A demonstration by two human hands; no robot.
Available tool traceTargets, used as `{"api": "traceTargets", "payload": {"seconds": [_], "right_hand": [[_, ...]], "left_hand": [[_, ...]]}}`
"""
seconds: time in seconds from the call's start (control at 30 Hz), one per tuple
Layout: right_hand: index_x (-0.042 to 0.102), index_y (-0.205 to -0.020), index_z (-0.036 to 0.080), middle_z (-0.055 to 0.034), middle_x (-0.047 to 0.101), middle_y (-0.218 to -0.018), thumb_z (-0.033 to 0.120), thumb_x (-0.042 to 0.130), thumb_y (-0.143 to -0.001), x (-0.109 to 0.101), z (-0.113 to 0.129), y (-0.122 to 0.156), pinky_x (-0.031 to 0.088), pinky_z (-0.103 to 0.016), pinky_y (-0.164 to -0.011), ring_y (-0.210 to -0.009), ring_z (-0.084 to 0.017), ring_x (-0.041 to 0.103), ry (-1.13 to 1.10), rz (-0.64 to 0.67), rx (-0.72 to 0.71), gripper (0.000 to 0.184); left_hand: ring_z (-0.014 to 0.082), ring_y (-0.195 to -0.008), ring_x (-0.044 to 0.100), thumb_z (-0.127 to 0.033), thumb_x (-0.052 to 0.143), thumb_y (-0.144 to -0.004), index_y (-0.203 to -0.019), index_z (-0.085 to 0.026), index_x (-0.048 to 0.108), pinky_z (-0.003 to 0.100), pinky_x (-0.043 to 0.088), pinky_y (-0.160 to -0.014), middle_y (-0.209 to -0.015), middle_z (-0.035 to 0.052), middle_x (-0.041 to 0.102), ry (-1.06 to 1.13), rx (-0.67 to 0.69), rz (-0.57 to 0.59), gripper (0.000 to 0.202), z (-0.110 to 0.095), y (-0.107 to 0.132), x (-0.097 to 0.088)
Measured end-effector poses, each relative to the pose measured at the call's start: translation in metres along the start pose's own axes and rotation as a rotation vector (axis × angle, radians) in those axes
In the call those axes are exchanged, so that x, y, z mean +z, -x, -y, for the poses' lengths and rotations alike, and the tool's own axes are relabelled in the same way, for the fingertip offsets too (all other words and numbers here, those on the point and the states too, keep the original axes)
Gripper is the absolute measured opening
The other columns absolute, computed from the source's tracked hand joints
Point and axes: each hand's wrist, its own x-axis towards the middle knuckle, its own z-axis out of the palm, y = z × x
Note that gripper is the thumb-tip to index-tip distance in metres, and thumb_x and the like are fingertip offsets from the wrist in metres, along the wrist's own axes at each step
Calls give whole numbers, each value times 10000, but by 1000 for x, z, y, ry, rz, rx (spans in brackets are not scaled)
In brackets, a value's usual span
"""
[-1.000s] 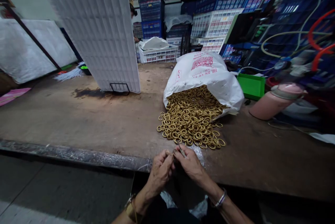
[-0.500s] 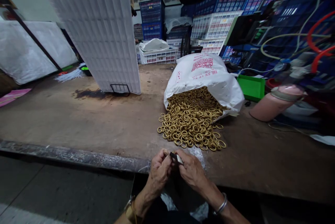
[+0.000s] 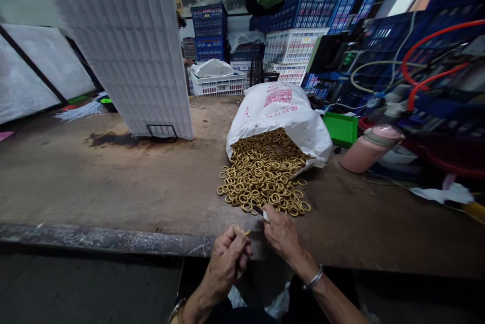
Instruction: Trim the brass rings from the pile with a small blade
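Observation:
My left hand (image 3: 227,256) is closed in a pinch at the table's front edge. A small gold-coloured ring (image 3: 247,233) shows edge-on at its fingertips, mostly hidden by them. My right hand (image 3: 281,235) grips a small knife-like tool (image 3: 265,216) with a dark, narrow blade and a white part. The blade points left, at the near edge of a heap of gold-coloured rings (image 3: 261,180); whether it touches them I cannot tell. These rings spill from the mouth of a white sack (image 3: 248,117) with red print, lying on its side.
The brown table (image 3: 113,187) has a worn front edge. A tall white ribbed panel (image 3: 129,56) stands on a wire holder at the left. Right of the sack are a green tray (image 3: 341,129), a pink bottle (image 3: 369,149) and hoses. Stacked crates (image 3: 297,43) fill the back.
My hands, close together before, have moved apart. The right one has gone forward with the tool, toward the rings. The ring in my left fingers now shows. The whole view has shifted slightly.

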Motion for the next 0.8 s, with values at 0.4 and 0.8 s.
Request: {"api": "traceTargets", "payload": {"seconds": [0.4,0.8], "right_hand": [[520,-905,187,-28,603,-652,201,435,-787,-15,-30,-27,162,-250,-500,-535,-129,500,189,-108,147,146],[549,-772,189,-6,550,-592,172,370,-767,0,-10,-21,256,-223,-523,-535,-124,471,-106,-133,91,181]], "left_hand": [[86,-467,486,-362,619,-666,-852,-158,546,163,293,-343,-650,7,565,336,-113,-43,286,-4,-7,-6],[80,-504,516,-313,667,-655,-707,-148,513,155,341,-380,-608,-21,538,387,-148,-110,231,8,-17,-10]]}}
